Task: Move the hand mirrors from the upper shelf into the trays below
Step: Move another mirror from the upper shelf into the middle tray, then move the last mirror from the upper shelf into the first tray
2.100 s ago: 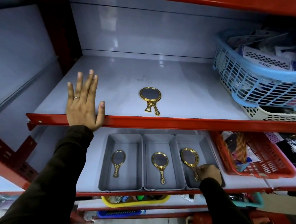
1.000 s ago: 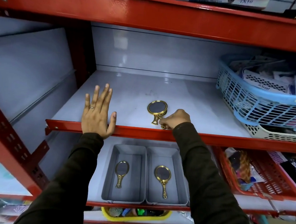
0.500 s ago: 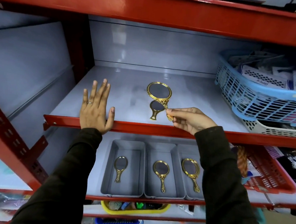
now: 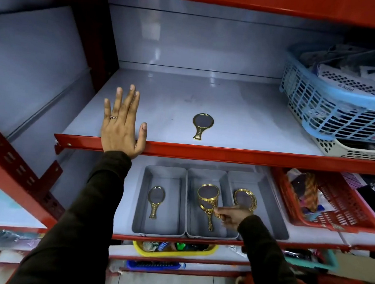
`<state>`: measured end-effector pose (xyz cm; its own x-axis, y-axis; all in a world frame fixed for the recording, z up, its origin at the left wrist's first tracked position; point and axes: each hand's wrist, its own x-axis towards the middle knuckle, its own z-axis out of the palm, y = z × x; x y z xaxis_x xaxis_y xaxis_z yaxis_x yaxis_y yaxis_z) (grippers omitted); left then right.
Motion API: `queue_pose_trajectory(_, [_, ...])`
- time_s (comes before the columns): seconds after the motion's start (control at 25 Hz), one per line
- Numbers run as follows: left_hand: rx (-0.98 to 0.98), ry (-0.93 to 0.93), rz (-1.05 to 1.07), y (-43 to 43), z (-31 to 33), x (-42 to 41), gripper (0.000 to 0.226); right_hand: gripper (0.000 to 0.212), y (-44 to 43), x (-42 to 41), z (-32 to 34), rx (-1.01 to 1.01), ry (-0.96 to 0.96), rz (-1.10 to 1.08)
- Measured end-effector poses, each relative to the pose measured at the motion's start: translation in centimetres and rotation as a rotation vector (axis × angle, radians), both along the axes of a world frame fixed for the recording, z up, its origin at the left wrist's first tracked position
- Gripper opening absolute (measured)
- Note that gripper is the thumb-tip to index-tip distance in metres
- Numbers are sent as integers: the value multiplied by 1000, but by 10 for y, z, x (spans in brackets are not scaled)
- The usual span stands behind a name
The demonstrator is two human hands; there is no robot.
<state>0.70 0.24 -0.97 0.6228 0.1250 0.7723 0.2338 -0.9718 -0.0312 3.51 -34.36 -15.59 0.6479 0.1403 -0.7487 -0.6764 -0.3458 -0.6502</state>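
Note:
One gold hand mirror [image 4: 202, 126] lies flat on the grey upper shelf [image 4: 249, 123], near its front edge. My left hand [image 4: 121, 124] rests flat and open on that shelf's red front lip. Below stand three grey trays side by side. The left tray [image 4: 168, 217] holds one mirror [image 4: 155, 201]. My right hand [image 4: 232, 217] grips the handle of another gold mirror [image 4: 208, 194] and holds it over the middle tray [image 4: 196, 227]. It half covers the mirror [image 4: 209, 222] lying there. The right tray [image 4: 266, 201] holds a mirror [image 4: 245, 199].
A blue mesh basket [image 4: 337, 116] full of packets sits on a white one [image 4: 353, 149] at the upper shelf's right end. A red basket [image 4: 336, 208] stands right of the trays. A yellow basket [image 4: 171, 249] sits on the shelf underneath.
My right hand has lifted the top mirror of two off the upper shelf and carried it down over the middle tray. The left hand has stayed on the shelf lip.

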Motion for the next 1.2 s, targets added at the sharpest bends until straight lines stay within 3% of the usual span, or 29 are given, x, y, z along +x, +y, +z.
queue_pose_trajectory(0.16, [16,-15,-13,1,-1,2,69,26,21,21,-53,-110,-18,-168])
queue_pose_trajectory(0.28, [21,-19,-24,2,-1,3,69,20,25,26,-80,-209,0,-142])
queue_pose_trajectory(0.48, [23,-25,-25,1,0,3,69,23,2,57,-160,-462,-148,-66])
queue_pose_trajectory(0.68, [18,-13,-20,0,0,2,69,7,17,15,-37,-451,-319,40])
queue_pose_trajectory(0.76, [18,-1,-10,0,1,2,70,2,21,5,17,-347,-322,120])
queue_pose_trajectory(0.88, [10,0,-7,-1,2,0,70,20,28,-6,106,-118,-309,304])
queue_pose_trajectory(1.0, [10,14,8,-1,2,-1,70,22,44,-14,192,116,-452,421])
queue_pose_trajectory(1.12, [1,24,10,-1,3,-1,71,17,79,7,228,85,-742,165])
queue_pose_trajectory(1.2, [-5,22,3,-1,3,-2,70,24,107,36,224,-174,-895,25])
